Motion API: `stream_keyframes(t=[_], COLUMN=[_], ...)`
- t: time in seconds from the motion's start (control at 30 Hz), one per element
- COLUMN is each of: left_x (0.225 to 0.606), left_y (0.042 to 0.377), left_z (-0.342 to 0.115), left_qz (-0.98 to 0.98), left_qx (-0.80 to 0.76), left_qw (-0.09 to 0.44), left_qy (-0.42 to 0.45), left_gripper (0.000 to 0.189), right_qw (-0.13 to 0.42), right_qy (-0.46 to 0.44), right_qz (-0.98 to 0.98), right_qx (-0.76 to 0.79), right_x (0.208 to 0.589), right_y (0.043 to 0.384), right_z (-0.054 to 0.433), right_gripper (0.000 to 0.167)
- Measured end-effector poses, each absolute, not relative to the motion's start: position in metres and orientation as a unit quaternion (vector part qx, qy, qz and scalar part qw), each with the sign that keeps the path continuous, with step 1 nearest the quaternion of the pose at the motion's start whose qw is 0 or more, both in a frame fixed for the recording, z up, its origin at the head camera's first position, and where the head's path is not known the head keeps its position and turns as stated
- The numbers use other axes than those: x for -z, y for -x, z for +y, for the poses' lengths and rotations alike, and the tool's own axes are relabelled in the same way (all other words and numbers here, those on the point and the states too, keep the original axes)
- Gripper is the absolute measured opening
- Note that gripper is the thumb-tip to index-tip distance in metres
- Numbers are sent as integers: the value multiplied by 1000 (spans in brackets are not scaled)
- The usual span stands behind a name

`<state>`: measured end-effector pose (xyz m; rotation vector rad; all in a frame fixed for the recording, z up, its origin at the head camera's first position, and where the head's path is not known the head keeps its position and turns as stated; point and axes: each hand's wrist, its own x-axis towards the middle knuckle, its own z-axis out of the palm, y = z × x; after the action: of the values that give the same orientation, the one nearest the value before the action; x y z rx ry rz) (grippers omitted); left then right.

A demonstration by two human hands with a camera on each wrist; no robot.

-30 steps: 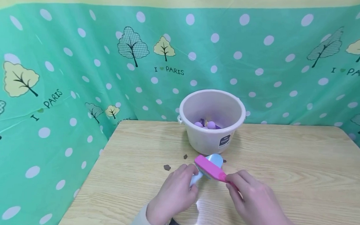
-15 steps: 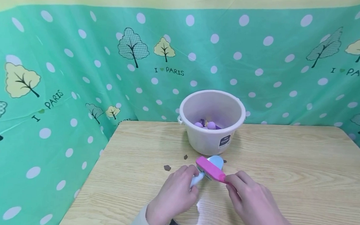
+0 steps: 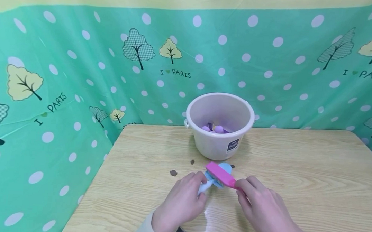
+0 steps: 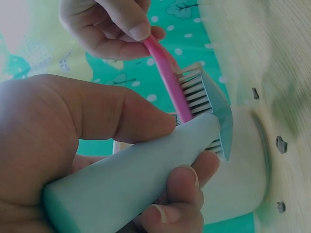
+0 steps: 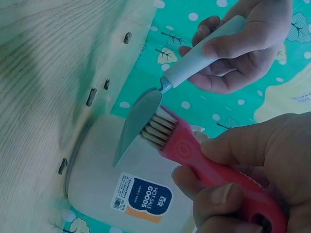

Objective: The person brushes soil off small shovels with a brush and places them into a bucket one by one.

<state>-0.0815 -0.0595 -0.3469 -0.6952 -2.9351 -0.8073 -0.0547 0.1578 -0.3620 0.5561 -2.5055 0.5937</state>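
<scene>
My left hand (image 3: 182, 204) grips the pale blue handle of a small trowel (image 5: 141, 116), its fingers wrapped around it in the left wrist view. The blade tilts over the table, in front of the bucket. From the other side, my right hand (image 3: 264, 206) holds a pink brush (image 3: 221, 173) by its handle, thumb on top and fingers curled below. The brush lies across the trowel, its pale bristles (image 5: 159, 130) right against the blade. In the head view, the brush head hides part of the blade.
A whitish bucket (image 3: 211, 144) with purple balls (image 3: 218, 129) inside stands just behind the tools. Several dark bits, such as one flat scrap (image 3: 173, 173), lie scattered on the wooden table (image 3: 308, 169). A green patterned curtain (image 3: 82, 73) hangs behind and at the left.
The pink brush has slid slightly right and toward the person across the trowel. The trowel's blade has shifted and tilted a little. Both hands keep their grips; the bucket stays put.
</scene>
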Motion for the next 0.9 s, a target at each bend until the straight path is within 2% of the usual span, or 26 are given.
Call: stream_keyframes(t=[0.63,0.9], left_x=[343,343], left_y=[78,77], left_z=[-59,-59], left_qz=[-939,-941], left_qx=[260,256], left_qw=[3,2], left_qy=[223,220], left_gripper=[29,29], right_qw=[213,256], right_qy=[-159,-159], right_qz=[-946,-939], right_qx=[-187,-169], right_x=[363,363], right_y=[61,64], right_z=[166,170], right_gripper=[22,17])
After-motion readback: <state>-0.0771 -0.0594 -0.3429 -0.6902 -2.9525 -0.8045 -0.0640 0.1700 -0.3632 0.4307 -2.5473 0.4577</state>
